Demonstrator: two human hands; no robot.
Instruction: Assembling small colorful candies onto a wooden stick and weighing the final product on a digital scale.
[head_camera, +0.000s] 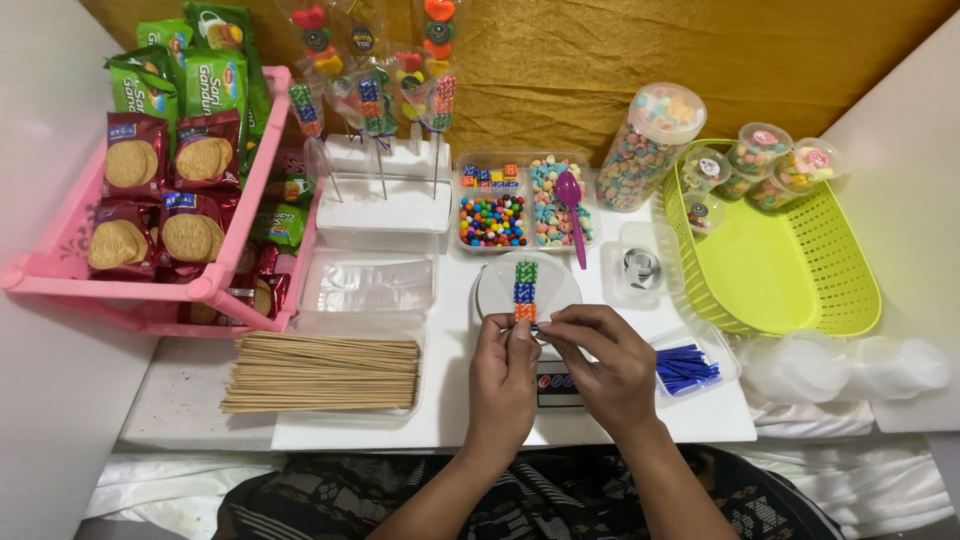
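Observation:
My left hand (503, 372) and my right hand (601, 358) meet over a small white scale (500, 285), fingertips pinched together around the lower end of a candy skewer (525, 289). The skewer holds three wrapped cube candies, green, blue and orange, stacked in a line above my fingers. A blue twist tie seems to sit between my fingertips at the skewer's base, mostly hidden. The stick itself is covered by my hands.
A bundle of wooden skewers (325, 372) lies at left. Clear bags (368, 285), a foam block with finished candy skewers (385, 195), a divided candy tray (525, 205) with a purple spoon (573, 210), blue twist ties (685, 368), a candy jar (650, 145), a lime basket (790, 250) and a pink biscuit rack (150, 200) surround them.

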